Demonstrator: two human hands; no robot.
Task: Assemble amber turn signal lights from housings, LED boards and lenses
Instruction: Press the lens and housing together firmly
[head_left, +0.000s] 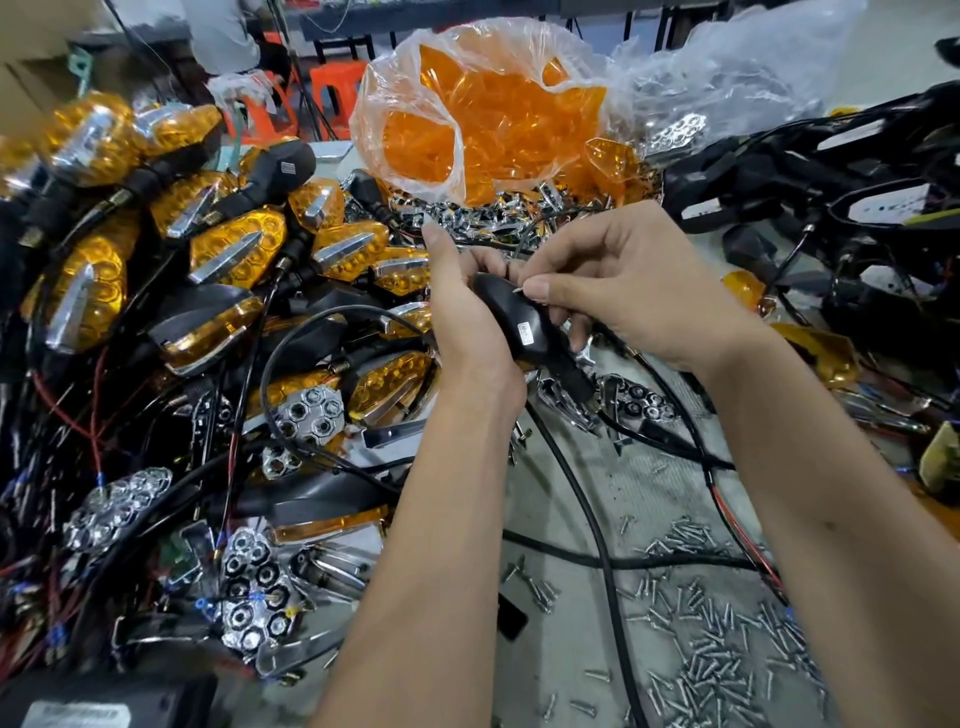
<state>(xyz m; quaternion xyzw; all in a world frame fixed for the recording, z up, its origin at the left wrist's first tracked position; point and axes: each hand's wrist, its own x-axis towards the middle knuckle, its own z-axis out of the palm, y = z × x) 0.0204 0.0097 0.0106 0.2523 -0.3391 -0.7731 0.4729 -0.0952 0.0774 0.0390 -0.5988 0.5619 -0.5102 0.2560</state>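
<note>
A black turn signal housing (511, 317) with a small white label faces back-up at the centre of the view. My left hand (457, 306) grips it from the left, fingers curled around its underside. My right hand (613, 280) pinches a small screw (518, 291) between thumb and forefinger, its tip touching the housing's back. The housing's black stalk and cable (576, 457) hang down toward me. The lens side of the housing is hidden.
Finished amber lights (234, 249) pile up at left. A plastic bag of amber lenses (483, 124) stands behind my hands. Chrome reflector boards (254, 597) and wires lie lower left, loose screws (717, 639) lower right, black housings (831, 187) at right.
</note>
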